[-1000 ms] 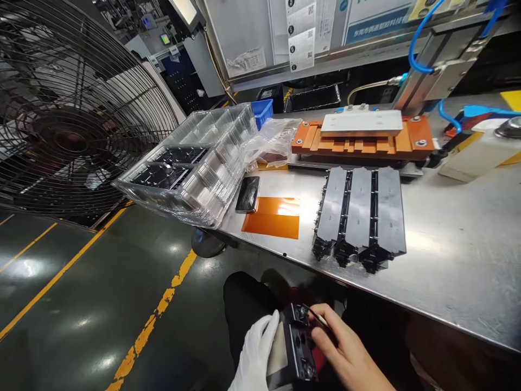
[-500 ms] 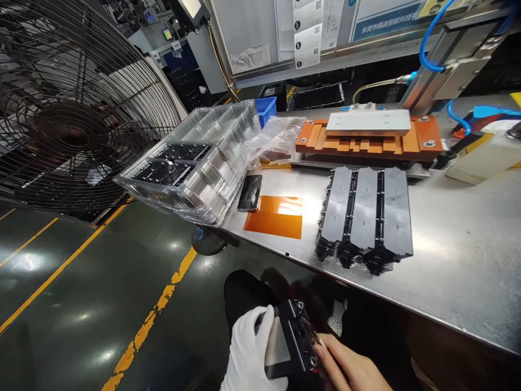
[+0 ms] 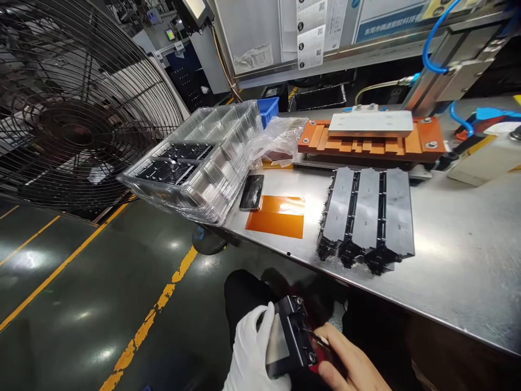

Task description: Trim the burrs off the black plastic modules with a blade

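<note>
The black plastic part (image 3: 291, 339) sits low in the view, below the front edge of the worktop (image 3: 456, 260) and over the person's lap, held clear of any surface. The left hand (image 3: 254, 353), in a white glove, grips it from the left side, with the gloved fingers (image 3: 264, 326) wrapped over the near grey face and closed firmly on the body. The long axis of the part runs from the bottom of the view up and slightly right, so that its ribbed black edge with round sockets faces the right hand (image 3: 352, 366). The right hand is bare and lies just right of the part; its fingers are pressed together in a pinch on a thin dark tool (image 3: 315, 336), whose tip touches the ribbed edge near mid-length. The right hand is therefore the working hand, and the part lies directly left of its fingertips. On the worktop above, three similar black parts (image 3: 368, 217) lie side by side, long axes pointing away from the person. To their left lies an orange sheet (image 3: 277, 217), with a phone (image 3: 251, 193) just beside it. Further left, a clear plastic tray (image 3: 195, 163) overhangs the end of the worktop. Behind the parts stands an orange fixture (image 3: 370, 138). A large fan (image 3: 73, 108) stands at far left.
</note>
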`<state>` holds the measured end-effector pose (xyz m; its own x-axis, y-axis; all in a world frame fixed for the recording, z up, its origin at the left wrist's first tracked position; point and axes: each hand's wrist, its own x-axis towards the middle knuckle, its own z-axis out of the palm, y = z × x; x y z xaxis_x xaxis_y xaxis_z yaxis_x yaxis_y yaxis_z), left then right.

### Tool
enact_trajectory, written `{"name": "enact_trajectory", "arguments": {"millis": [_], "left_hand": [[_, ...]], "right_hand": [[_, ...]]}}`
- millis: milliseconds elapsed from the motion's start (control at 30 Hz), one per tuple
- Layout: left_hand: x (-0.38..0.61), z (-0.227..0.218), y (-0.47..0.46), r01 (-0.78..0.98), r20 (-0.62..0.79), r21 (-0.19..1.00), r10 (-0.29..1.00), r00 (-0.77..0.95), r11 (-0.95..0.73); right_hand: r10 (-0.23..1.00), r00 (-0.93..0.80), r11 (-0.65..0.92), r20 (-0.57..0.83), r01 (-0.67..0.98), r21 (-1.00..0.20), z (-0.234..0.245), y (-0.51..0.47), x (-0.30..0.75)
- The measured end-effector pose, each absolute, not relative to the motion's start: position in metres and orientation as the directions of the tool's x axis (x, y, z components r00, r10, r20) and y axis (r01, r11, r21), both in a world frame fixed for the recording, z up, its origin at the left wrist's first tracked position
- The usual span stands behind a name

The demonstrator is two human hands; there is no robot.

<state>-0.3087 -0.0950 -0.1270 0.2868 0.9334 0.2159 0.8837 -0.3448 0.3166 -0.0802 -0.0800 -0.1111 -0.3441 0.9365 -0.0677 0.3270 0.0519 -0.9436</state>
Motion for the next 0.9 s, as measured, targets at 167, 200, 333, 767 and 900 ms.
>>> {"name": "enact_trajectory", "arguments": {"millis": [167,200,333,767,900], "left_hand": [[-0.309,-0.132,-0.093,0.893,0.219,0.304,0.937,0.273,-0.331],[-0.31,-0.133,-0.092,0.897,0.221,0.295,0.937,0.27,-0.329],[-0.316,-0.13,-0.079,0.922,0.128,0.256,0.955,0.266,-0.291],[-0.322,-0.116,-0.054,0.911,-0.19,0.046,0.892,0.41,-0.409],[-0.317,-0.115,-0.054,0.908,-0.19,0.021,0.89,0.415,-0.419]], "right_hand": [[0.939,-0.252,0.334,0.233,0.518,-0.787,-0.118,-0.077,-0.086],[0.942,-0.246,0.327,0.228,0.528,-0.784,-0.12,-0.079,-0.085],[0.975,-0.18,-0.044,-0.128,0.411,-0.91,-0.129,-0.084,-0.079],[0.706,-0.344,-0.543,-0.618,0.297,-0.786,-0.154,-0.09,-0.099],[0.686,-0.311,-0.628,-0.658,0.205,-0.751,-0.168,-0.098,-0.107]]}}
